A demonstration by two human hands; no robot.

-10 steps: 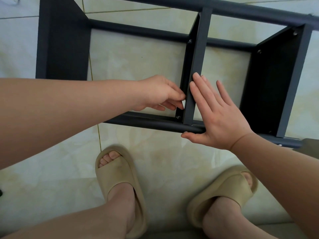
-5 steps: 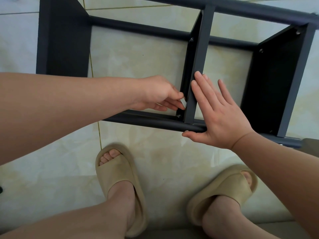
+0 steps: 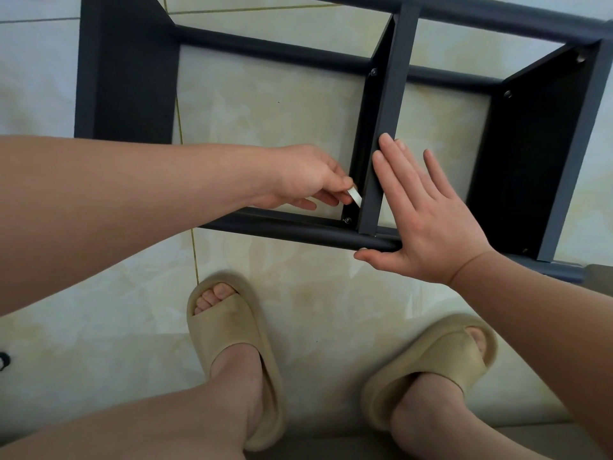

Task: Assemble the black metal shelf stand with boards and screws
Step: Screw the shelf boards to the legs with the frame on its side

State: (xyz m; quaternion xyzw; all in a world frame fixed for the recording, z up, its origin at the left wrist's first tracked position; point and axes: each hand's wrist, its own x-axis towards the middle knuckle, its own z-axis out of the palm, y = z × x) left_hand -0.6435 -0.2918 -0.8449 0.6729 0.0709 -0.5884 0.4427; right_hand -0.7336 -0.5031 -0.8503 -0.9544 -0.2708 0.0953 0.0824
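Bracing the middle board (image 3: 388, 111) with your flat, open right hand (image 3: 428, 224), seat the small pale tool (image 3: 354, 196) pinched in your left hand (image 3: 303, 175) squarely on the screw (image 3: 347, 220) low in the shelf stand (image 3: 282, 227) lying on the floor (image 3: 265, 111).

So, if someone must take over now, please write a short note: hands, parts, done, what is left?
Left hand: pinches a small white piece just above the lower screw of the middle board.
Right hand: flat against that board, thumb under the front rail.
Done: middle board sits between the rails; upper screw in.
Left: probably tighten the lower screw; other joints cannot be judged.
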